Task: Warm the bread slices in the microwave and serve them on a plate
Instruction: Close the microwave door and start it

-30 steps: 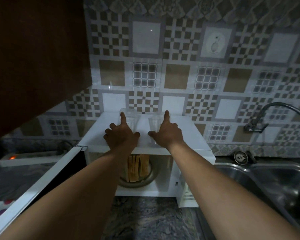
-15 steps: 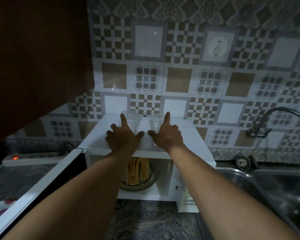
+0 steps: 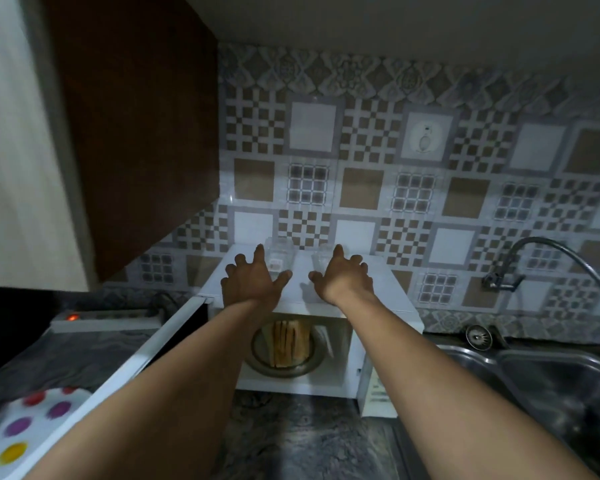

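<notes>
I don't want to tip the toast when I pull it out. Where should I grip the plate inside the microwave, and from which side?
Probably the plate's front rim, reaching straight in through the open front. The bread slices stand on edge in a row at its middle, leaving the rim bare; the open door swings left. Two hands, one per side of the rim, would likely keep it level.

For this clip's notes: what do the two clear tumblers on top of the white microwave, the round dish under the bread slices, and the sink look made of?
Two clear tumblers: transparent, tiles show through; glass or clear plastic, cannot tell which. Round dish under the bread slices: greyish with a dull sheen, probably metal or glazed ware; dim light leaves it open. Sink: brushed stainless steel, by its grey reflective streaks.
</notes>
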`<state>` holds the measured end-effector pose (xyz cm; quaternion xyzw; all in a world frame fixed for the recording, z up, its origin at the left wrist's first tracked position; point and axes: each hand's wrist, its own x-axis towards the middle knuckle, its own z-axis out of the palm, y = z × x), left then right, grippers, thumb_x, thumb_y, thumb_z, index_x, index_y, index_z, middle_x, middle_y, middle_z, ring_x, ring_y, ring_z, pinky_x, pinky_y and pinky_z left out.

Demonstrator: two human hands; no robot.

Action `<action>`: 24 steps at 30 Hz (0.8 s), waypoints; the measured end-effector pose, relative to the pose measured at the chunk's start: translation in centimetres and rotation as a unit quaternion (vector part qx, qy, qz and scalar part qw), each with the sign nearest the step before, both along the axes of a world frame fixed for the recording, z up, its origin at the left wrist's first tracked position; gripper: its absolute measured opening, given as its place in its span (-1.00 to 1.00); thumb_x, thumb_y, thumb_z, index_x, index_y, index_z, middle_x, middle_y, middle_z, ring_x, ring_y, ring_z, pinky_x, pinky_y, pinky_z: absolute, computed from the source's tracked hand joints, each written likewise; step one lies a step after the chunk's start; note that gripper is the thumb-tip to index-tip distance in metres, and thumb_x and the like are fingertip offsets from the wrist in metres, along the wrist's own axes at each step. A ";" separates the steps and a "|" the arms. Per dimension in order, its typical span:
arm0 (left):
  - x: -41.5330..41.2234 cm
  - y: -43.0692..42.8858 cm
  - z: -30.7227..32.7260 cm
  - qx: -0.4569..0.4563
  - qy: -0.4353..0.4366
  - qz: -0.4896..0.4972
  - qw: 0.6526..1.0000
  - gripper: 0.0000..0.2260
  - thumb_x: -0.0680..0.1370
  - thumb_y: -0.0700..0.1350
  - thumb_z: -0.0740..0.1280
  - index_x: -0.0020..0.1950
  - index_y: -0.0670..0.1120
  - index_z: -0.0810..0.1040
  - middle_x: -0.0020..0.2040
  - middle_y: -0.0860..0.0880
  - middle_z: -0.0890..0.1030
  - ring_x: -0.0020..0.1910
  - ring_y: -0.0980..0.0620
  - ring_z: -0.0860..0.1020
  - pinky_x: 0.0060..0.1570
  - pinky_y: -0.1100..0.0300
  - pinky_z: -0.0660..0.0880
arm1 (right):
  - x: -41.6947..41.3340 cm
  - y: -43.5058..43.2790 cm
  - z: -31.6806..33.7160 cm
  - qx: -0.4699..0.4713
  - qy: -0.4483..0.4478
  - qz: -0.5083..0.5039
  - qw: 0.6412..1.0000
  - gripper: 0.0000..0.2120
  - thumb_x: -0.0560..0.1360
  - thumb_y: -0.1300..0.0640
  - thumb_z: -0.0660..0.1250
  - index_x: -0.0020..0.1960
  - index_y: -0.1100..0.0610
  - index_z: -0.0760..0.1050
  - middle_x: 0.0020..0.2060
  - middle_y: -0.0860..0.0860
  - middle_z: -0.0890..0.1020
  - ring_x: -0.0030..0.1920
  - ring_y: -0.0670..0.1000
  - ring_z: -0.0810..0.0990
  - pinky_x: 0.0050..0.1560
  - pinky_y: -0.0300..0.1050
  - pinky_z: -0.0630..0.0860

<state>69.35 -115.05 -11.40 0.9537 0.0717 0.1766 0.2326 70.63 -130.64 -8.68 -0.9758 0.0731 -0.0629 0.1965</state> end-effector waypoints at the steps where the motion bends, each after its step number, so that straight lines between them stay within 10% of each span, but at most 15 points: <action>1: -0.9 0.7 0.0 0.005 0.008 -0.008 1.000 -0.28 0.54 0.31 0.20 0.58 0.02 0.06 0.51 -0.20 0.23 0.44 -0.26 0.25 0.34 -0.14 0.29 | -0.9 0.5 0.2 -0.002 -0.004 0.004 1.000 -0.17 0.58 -0.23 0.23 0.63 0.05 -0.13 0.58 0.24 0.04 0.55 0.28 0.07 0.51 0.21 0.15; 24: -12.5 19.1 -2.6 0.031 0.150 -0.182 0.971 -0.63 0.68 -0.02 0.06 0.27 -0.19 0.53 0.23 -0.20 0.57 0.22 -0.20 0.52 0.20 0.03 0.43 | -21.5 21.2 -5.8 0.059 -0.010 -0.004 0.998 -0.54 0.59 -0.08 0.19 0.39 0.15 0.38 0.36 0.23 0.44 0.36 0.26 0.39 0.34 0.14 0.38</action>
